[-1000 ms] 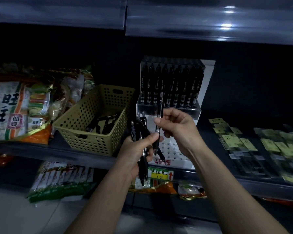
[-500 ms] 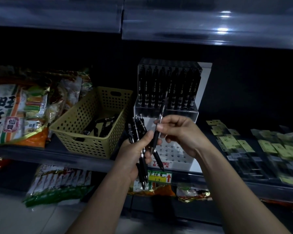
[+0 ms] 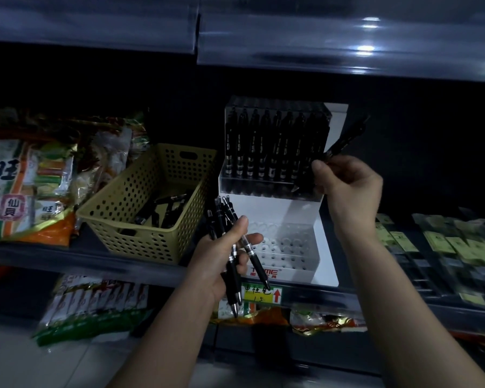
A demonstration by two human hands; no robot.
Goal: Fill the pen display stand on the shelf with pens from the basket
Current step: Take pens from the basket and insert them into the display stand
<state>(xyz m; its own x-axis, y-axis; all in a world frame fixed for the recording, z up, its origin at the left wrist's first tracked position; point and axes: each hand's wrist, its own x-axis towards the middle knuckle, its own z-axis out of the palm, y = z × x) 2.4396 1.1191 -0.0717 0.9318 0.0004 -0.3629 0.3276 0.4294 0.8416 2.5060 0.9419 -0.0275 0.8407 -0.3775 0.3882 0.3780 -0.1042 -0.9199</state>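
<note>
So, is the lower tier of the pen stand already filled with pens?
No, the stand's lower tier shows only empty holes; pens stand in the upper tier only.

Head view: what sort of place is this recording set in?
Most likely a small shop or convenience store. A handwritten price label sits just below a branded pen display stand, packaged snack bags are stacked to its left, and flat carded goods lie in rows to its right.

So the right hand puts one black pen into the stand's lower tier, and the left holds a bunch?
Not lower: the head view shows the right hand holding the black pen at the upper tier of the white display stand. The left hand holds the bunch.
</note>
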